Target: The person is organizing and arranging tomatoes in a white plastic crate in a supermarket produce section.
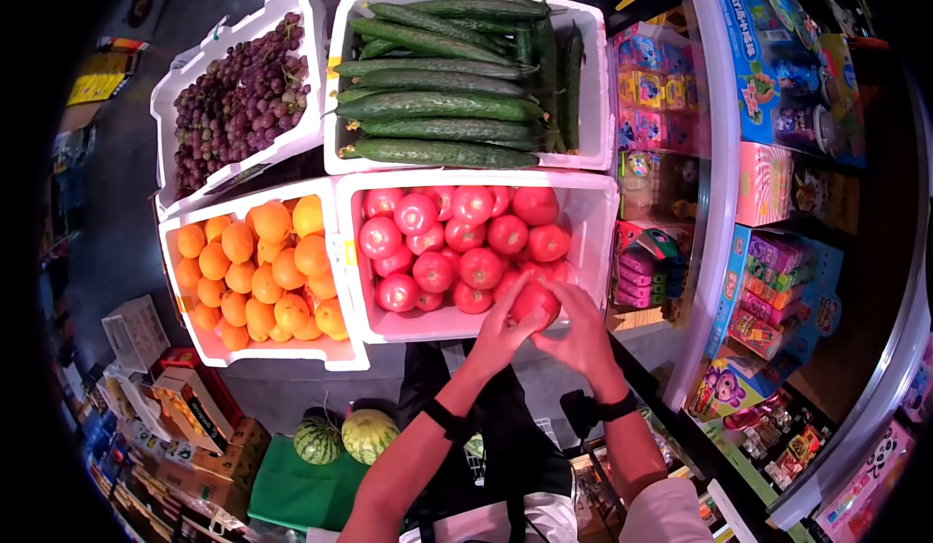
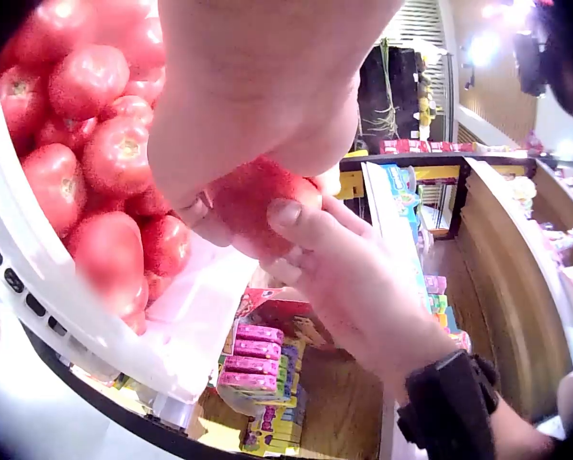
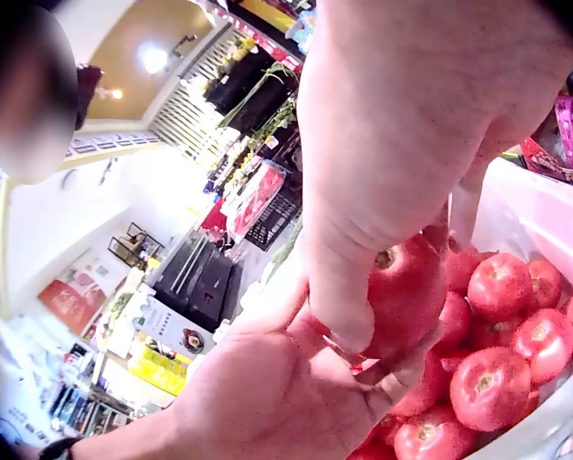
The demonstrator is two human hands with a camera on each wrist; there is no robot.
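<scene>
Both hands hold one red tomato [image 1: 535,304] above the front right part of the tomato box [image 1: 428,325]. The left hand [image 1: 502,334] has its fingers and thumb on the tomato's left side; the right hand [image 1: 581,339] curls round its right side. In the left wrist view the tomato [image 2: 258,206] lies between the two hands, with the right thumb across its front. In the right wrist view the tomato [image 3: 406,292] shows its stem end beside the left hand's palm [image 3: 277,393]. Many tomatoes [image 1: 481,267] lie in the box below.
Behind the tomatoes stands a box of cucumbers [image 1: 437,106]. Oranges [image 1: 262,281] and grapes [image 1: 233,106] fill boxes on the left. Shelves with packaged goods [image 1: 777,281] rise on the right. Two watermelons [image 1: 369,436] and a green cloth [image 1: 301,490] are low at the left.
</scene>
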